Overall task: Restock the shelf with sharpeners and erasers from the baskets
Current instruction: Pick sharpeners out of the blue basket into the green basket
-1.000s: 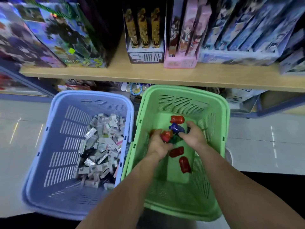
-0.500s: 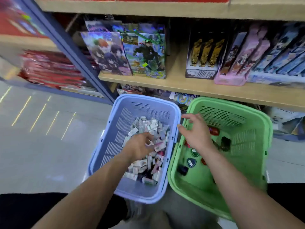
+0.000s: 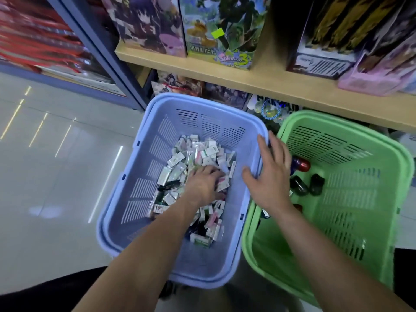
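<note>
Left hand [image 3: 204, 184] fingers curl round erasers [image 3: 193, 152] in blue basket [image 3: 202, 98]; right hand [image 3: 270, 176] spreads open, sharpeners [image 3: 301, 165] just right of its fingers, "Splatoon 3" box [image 3: 221, 30] above.

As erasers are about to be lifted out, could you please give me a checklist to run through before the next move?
1. Left hand curled into the erasers: ok.
2. Grip secure enough to lift: cannot tell.
3. Right hand open, holding nothing, at the blue basket rim: ok.
4. Sharpeners remaining in the green basket: ok.
5. Eraser spot on the wooden shelf: cannot tell.
</note>
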